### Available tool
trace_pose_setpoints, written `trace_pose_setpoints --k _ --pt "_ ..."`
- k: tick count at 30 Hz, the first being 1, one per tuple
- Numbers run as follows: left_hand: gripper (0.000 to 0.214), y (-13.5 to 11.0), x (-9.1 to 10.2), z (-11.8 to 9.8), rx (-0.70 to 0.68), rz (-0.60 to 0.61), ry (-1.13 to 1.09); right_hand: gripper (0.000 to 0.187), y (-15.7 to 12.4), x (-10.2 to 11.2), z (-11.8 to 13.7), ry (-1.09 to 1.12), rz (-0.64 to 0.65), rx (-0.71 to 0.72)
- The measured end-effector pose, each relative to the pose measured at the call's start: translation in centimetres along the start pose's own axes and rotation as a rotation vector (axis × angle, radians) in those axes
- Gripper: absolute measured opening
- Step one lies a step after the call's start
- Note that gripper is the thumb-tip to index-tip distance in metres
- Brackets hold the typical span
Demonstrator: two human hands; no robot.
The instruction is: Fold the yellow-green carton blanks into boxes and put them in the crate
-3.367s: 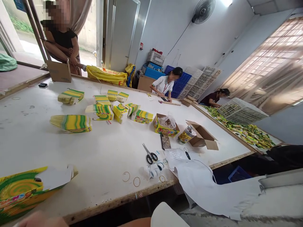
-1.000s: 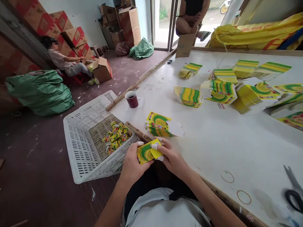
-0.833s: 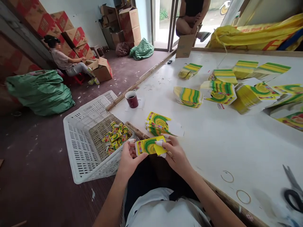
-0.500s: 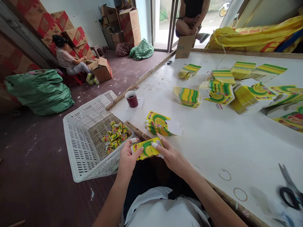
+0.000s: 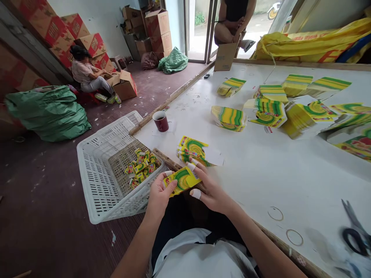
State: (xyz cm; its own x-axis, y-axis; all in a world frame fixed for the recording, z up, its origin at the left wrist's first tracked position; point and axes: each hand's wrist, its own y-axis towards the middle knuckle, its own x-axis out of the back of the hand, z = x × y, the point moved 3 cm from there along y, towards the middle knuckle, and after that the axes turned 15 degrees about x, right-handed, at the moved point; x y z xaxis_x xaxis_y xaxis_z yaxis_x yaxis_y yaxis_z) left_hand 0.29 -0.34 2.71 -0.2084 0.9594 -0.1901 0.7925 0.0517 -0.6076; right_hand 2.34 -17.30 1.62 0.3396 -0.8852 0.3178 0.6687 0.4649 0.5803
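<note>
Left grip (image 5: 159, 195) pinching yellow carton (image 5: 183, 179), right grip (image 5: 213, 193) spread wide, at its end

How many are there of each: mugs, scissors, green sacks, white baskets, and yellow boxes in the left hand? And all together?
Mug: 1
Scissors: 1
Green sacks: 2
White basket: 1
Yellow box in the left hand: 1
Total: 6

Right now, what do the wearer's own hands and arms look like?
Left hand: one white, band-shaped finger wrap visible. Right hand: similar white wraps on thumb and two fingers; material unclear. Forearms bare, no sleeves or cables in view.
</note>
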Motion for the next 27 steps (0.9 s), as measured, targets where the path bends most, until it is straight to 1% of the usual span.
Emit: trace_pose_setpoints --k 2,6,8,9,10,11,13,14,16,17,18,19,20,21,22,24,26,27 --pt "0.048 0.0 -0.1 0.2 -0.011 -0.001 0.005 0.063 -0.2 -0.6 -0.2 -0.02 0.048 -0.023" --pt "0.05 -0.1 -0.2 0.1 0.007 -0.027 0.024 0.057 -0.6 -1.8 -0.8 -0.109 0.068 -0.119" --pt "0.051 -0.1 0.3 -0.3 0.009 -0.047 0.074 0.059 -0.4 -1.6 -1.1 -0.11 0.057 -0.123" --pt "0.051 0.0 1.0 -0.8 -0.019 -0.086 0.111 0.061 -0.2 -1.2 -1.3 -0.117 0.03 -0.123" --pt "0.05 0.2 2.1 -1.5 -0.07 -0.158 0.153 0.062 0.1 -0.6 -1.6 -0.139 -0.016 -0.131" --pt "0.049 0.3 3.6 -2.3 -0.143 -0.256 0.203 0.06 0.4 0.3 -2.0 -0.181 -0.077 -0.149" --pt "0.047 0.6 7.2 -4.0 -0.319 -0.555 0.308 0.051 1.0 2.1 -2.9 -0.327 -0.194 -0.219" --pt "0.048 0.7 9.0 -4.7 -0.392 -0.701 0.38 0.046 1.2 2.9 -3.5 -0.424 -0.219 -0.263" --pt "0.058 1.1 12.0 -5.5 -0.437 -0.925 0.576 0.038 1.7 3.8 -4.5 -0.596 -0.194 -0.328" --pt "0.063 1.3 13.0 -5.6 -0.457 -1.0 0.681 0.036 1.9 3.9 -5.0 -0.651 -0.165 -0.348" --pt "0.065 1.6 13.5 -5.4 -0.475 -1.033 0.749 0.035 2.1 3.9 -5.4 -0.682 -0.141 -0.36" --pt "0.065 1.8 13.6 -5.0 -0.482 -1.028 0.794 0.035 2.2 3.9 -5.7 -0.691 -0.129 -0.365" --pt "0.063 2.1 13.4 -4.4 -0.482 -0.986 0.803 0.036 2.3 3.8 -6.0 -0.687 -0.129 -0.366" --pt "0.06 2.3 12.7 -3.7 -0.472 -0.915 0.777 0.038 2.4 3.8 -6.1 -0.68 -0.135 -0.367" --pt "0.057 2.5 11.8 -3.0 -0.451 -0.824 0.729 0.04 2.5 3.7 -6.2 -0.676 -0.14 -0.371" --pt "0.054 2.7 9.4 -1.5 -0.401 -0.631 0.588 0.043 2.7 3.8 -6.1 -0.671 -0.154 -0.382" --pt "0.057 2.7 6.7 -0.3 -0.345 -0.445 0.44 0.043 2.8 4.0 -5.6 -0.604 -0.212 -0.403" --pt "0.059 2.7 5.4 0.0 -0.318 -0.352 0.365 0.043 2.9 3.9 -5.2 -0.529 -0.256 -0.414"
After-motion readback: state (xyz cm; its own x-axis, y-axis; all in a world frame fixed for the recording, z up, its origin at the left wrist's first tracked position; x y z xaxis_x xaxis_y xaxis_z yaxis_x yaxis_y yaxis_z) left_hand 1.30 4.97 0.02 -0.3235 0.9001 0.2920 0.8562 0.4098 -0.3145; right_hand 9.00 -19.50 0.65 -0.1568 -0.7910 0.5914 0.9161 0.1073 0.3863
